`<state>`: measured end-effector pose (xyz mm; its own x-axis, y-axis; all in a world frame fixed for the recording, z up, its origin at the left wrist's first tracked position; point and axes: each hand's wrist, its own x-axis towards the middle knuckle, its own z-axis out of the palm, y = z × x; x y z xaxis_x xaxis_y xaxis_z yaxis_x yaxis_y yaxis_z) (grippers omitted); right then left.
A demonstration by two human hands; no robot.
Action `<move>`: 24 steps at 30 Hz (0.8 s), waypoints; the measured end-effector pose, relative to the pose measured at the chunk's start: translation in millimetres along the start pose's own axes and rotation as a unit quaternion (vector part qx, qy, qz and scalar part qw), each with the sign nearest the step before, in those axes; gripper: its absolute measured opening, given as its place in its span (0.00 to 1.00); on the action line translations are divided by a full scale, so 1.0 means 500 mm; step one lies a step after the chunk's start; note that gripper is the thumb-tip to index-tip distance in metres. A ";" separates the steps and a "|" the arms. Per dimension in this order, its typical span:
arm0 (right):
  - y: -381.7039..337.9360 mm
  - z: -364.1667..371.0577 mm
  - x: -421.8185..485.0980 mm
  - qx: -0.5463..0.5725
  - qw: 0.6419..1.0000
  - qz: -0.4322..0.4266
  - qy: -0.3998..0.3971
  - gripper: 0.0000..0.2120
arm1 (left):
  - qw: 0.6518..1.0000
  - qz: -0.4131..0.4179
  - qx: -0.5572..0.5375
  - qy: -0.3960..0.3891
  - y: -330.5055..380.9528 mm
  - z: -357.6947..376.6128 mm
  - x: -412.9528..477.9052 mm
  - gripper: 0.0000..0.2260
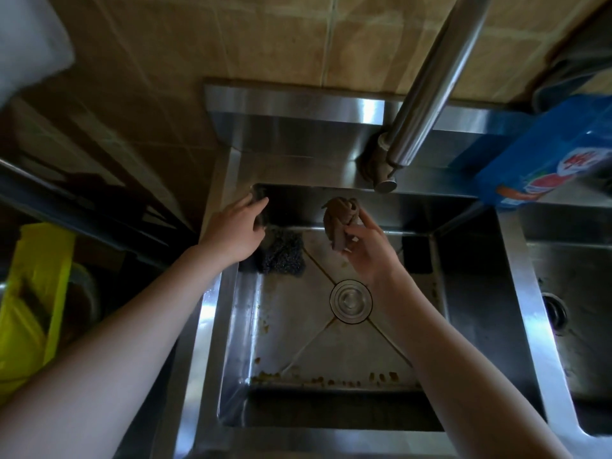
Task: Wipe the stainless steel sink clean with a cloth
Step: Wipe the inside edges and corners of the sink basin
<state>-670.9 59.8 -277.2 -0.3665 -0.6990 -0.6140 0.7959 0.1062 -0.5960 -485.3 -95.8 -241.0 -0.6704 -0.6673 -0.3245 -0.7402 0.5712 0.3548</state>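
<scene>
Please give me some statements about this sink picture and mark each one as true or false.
1. The right hand holds a crumpled brown cloth. True.
2. The left hand also grips the cloth. False: it rests at the sink's far left corner, apart from the cloth.
3. Brown crumbs lie along the near edge of the sink floor. True.
4. The steel scourer covers the drain. False: it lies in the far left corner, away from the drain.
5. Water runs from the tap. False: no stream is visible.
</scene>
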 end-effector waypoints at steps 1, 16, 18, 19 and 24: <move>-0.002 0.011 -0.001 -0.009 1.000 -0.002 -0.003 0.32 | 1.000 0.001 -0.009 0.007 -0.003 -0.005 -0.006 0.26; -0.061 0.144 0.108 -0.033 0.999 -0.039 -0.016 0.35 | 0.999 -0.030 -0.035 0.025 -0.064 -0.039 -0.014 0.25; -0.050 0.121 0.117 -0.039 0.997 -0.036 0.051 0.30 | 0.999 -0.030 -0.033 0.026 -0.072 -0.038 -0.008 0.25; -0.046 0.111 0.118 -0.044 0.994 -0.033 0.090 0.27 | 0.999 -0.030 -0.037 0.027 -0.075 -0.036 -0.007 0.25; -0.050 0.112 0.111 -0.093 0.960 -0.066 0.257 0.18 | 0.998 -0.019 -0.054 0.020 -0.070 -0.029 -0.008 0.25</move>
<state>-683.9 -21.3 -267.6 -0.6855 -0.2790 -0.6725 0.6438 0.1992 -0.7388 -456.1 -119.7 -239.5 -0.6370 -0.7081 -0.3046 -0.7544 0.4915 0.4350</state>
